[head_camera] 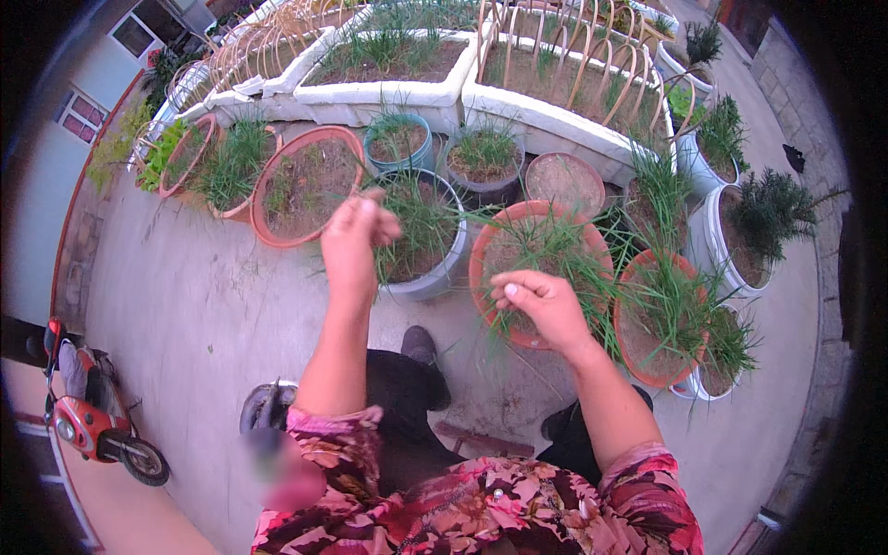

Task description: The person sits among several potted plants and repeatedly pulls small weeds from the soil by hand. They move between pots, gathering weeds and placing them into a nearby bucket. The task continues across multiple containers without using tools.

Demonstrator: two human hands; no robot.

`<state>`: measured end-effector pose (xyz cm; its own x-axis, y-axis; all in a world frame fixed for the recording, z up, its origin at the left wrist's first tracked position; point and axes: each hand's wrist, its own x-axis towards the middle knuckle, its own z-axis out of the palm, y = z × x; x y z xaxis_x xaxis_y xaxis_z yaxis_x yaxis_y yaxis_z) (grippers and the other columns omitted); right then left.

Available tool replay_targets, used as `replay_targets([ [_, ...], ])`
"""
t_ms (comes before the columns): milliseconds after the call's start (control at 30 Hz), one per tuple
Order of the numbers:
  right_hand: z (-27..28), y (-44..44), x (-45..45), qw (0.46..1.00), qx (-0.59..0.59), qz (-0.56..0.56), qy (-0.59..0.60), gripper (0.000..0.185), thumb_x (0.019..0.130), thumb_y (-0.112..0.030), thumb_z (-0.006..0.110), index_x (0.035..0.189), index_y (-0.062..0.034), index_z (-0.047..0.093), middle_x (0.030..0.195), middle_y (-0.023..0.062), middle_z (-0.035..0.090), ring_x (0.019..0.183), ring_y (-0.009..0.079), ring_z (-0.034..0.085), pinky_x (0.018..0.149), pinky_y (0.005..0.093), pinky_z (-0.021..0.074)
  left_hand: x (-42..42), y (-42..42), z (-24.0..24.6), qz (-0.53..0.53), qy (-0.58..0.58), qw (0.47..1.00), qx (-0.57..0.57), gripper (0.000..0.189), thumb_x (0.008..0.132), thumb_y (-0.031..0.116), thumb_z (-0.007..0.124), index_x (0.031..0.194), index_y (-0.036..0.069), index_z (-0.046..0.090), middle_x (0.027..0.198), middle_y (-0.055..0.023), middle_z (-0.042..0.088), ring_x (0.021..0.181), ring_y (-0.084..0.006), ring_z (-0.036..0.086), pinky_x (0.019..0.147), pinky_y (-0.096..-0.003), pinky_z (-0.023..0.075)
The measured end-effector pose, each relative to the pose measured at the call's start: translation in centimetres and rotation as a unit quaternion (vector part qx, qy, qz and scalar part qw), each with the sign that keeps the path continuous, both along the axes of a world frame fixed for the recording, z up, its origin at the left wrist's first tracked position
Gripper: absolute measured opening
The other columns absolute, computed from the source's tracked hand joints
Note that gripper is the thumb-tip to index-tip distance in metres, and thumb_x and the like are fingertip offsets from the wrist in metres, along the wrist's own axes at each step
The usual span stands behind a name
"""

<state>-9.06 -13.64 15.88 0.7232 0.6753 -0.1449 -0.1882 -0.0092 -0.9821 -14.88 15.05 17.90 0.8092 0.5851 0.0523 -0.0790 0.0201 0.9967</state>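
Observation:
My left hand [361, 225] is raised with curled fingers, between a tilted terracotta-coloured pot [258, 208] and a white bucket [452, 260] of grass-like green plants [416, 215]. Motion blur hides whether it pinches a blade. Over the near rim of a round terracotta-coloured pot [479, 260] is my right hand [541, 305], thumb and fingertips drawn together. Long narrow leaves [555, 253] spread over that pot and behind the hand. Thin blades show below the fingers, but whether they are held is unclear. Another terracotta-coloured pot [624, 347] with similar leaves stands to the right.
White foam planter boxes [388, 90] with bent hoops [586, 66] stand behind the pots. To the right is a white bucket [721, 246] holding a dark-green shrub [777, 215]. A red scooter [97, 423] stands at left. Dark glossy vegetables [263, 409] lie beside my left leg.

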Motion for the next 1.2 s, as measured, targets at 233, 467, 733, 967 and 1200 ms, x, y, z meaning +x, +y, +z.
replay_targets([
  [233, 0.2, -1.7, -0.2, 0.999, -0.015, -0.041, 0.004, 0.027, 0.099, -0.013, 0.058, 0.120, 0.0000, 0.069, 0.101, 0.0058, 0.072, 0.089, 0.0118, 0.066, 0.086, 0.0287, 0.0523, -11.1, -6.8, 1.8, -0.457, 0.162, 0.765, 0.423, 0.034, 0.097, 0.026, 0.064, 0.121, 0.002, 0.068, 0.108, -0.0150, 0.073, 0.095, -0.0295, 0.069, 0.091, -0.0360, 0.0525],
  [467, 0.1, -3.1, -1.4, 0.998, -0.056, -0.021, -0.012, 0.027, 0.098, -0.014, 0.060, 0.119, -0.0007, 0.070, 0.101, 0.0058, 0.073, 0.090, 0.0119, 0.066, 0.085, 0.0286, 0.0523, -7.7, -4.1, 0.5, -0.150, 0.103, 0.918, 0.352, 0.029, 0.095, 0.011, 0.059, 0.122, 0.006, 0.067, 0.109, -0.0164, 0.067, 0.101, -0.0352, 0.065, 0.091, -0.0380, 0.0517],
  [733, -0.4, -2.9, -1.8, 0.983, -0.121, 0.054, -0.129, 0.025, 0.095, -0.013, 0.063, 0.116, -0.0030, 0.072, 0.106, 0.0109, 0.072, 0.096, 0.0188, 0.068, 0.088, 0.0328, 0.0526, 2.0, 1.9, -5.6, -0.206, 0.174, 0.815, 0.513, 0.044, 0.090, -0.003, 0.050, 0.130, 0.007, 0.063, 0.135, -0.0197, 0.059, 0.125, -0.0375, 0.056, 0.106, -0.0430, 0.0458],
  [967, -0.6, -2.3, -1.2, 0.953, -0.152, 0.099, -0.244, 0.026, 0.095, -0.019, 0.063, 0.118, -0.0079, 0.070, 0.106, 0.0135, 0.069, 0.099, 0.0310, 0.068, 0.089, 0.0388, 0.0530, 6.3, 8.5, -9.5, -0.114, 0.207, 0.878, 0.415, 0.064, 0.084, -0.009, 0.047, 0.144, 0.011, 0.054, 0.148, -0.0193, 0.052, 0.140, -0.0326, 0.047, 0.117, -0.0349, 0.0336],
  [1200, -0.6, -1.9, -1.6, 0.934, -0.185, 0.116, -0.283, 0.027, 0.095, -0.022, 0.062, 0.118, -0.0092, 0.069, 0.108, 0.0135, 0.068, 0.101, 0.0341, 0.067, 0.089, 0.0418, 0.0533, 3.0, 10.9, -7.3, 0.012, 0.139, 0.951, 0.276, 0.054, 0.085, -0.007, 0.049, 0.137, 0.005, 0.060, 0.137, -0.0195, 0.060, 0.132, -0.0326, 0.053, 0.114, -0.0361, 0.0382],
])
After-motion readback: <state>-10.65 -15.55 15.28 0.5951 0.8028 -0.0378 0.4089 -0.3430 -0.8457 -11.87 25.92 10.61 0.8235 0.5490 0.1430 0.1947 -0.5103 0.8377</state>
